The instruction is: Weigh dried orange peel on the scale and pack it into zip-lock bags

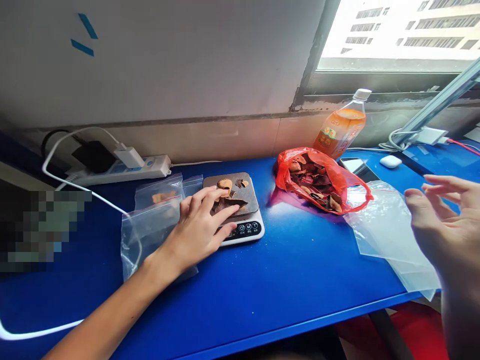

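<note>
My left hand (pixel 198 222) reaches over a small digital scale (pixel 258 231), palm down with its fingers spread. Its fingertips are at the brown dried peel pieces (pixel 234 204) on the scale's grey plate; I cannot tell whether they press on them. Fingers cover part of the display. My right hand (pixel 446 225) is raised at the right edge, its fingers apart and holding nothing, beside a stack of clear zip bags (pixel 390 240). Between the hands stands an open red plastic bag (pixel 341 185) full of similar dried peel.
More zip bags (pixel 150 235), some with peel inside, lie left of the scale. A white cable (pixel 93 192) runs from a power strip (pixel 155 166) across the blue table (pixel 270 295). An orange drink bottle (pixel 343 127), a phone (pixel 360 169) and a white earphone case (pixel 390 161) stand behind.
</note>
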{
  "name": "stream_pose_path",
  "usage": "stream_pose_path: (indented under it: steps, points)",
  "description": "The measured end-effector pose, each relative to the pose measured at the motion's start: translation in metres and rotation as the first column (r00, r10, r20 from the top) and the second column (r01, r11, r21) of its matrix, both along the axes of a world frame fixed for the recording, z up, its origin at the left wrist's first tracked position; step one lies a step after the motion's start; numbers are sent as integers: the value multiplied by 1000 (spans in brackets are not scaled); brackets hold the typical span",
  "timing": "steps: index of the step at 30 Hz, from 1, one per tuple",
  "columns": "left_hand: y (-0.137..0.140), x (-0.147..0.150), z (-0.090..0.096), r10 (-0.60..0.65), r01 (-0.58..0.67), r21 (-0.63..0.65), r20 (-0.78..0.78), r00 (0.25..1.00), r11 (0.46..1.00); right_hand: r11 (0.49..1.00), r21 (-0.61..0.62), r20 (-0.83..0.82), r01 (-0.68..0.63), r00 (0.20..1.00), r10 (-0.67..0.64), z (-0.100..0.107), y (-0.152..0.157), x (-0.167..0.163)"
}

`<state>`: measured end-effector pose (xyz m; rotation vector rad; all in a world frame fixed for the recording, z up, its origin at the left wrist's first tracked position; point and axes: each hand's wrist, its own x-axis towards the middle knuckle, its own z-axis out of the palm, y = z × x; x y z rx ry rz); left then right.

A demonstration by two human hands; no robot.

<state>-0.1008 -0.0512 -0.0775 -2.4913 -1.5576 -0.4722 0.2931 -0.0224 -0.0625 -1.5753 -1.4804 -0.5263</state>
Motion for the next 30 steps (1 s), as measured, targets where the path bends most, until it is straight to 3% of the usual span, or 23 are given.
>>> stream_pose_path:
  steps: [2, 4, 5, 8, 10, 13, 15, 23, 27, 30]
  points:
    - [10, 5, 8, 14, -16, 27, 69, 998, 1000, 999, 5, -25, -47, 999, 47, -3, 0, -12]
    - [28, 12, 19, 34, -41, 53, 133, 991, 998, 969, -33, -64, -243, 968, 241, -7, -1, -36]
    - [40, 15, 25, 40, -47, 55, 136, 990, 997, 917, -69, -76, -393, 919, 388, -8, 0, -52]
    - [80, 25, 38, -27, 23, -66, -53, 998, 998, 664, -189, -9, -723, 678, 735, -14, 3, -104]
    - [104, 30, 42, -121, 92, -169, -169, 978, 981, 535, -244, 1, -809, 552, 834, -17, 7, -129]
    - [126, 35, 44, -203, 145, -256, -213, 956, 956, 438, -280, -46, -854, 468, 883, -23, 12, -144]
    - [132, 38, 45, -220, 152, -290, -221, 950, 945, 427, -285, -74, -858, 464, 883, -25, 14, -142]
    - [139, 34, 50, -236, 143, -356, -234, 943, 924, 461, -284, -184, -840, 520, 834, -26, 15, -129]
    - [147, 31, 49, -248, 167, -314, -238, 939, 935, 480, -261, -188, -837, 532, 825, -28, 17, -132]
    - [141, 35, 55, -238, 183, -244, -218, 947, 952, 530, -284, -176, -799, 587, 790, -25, 19, -126]
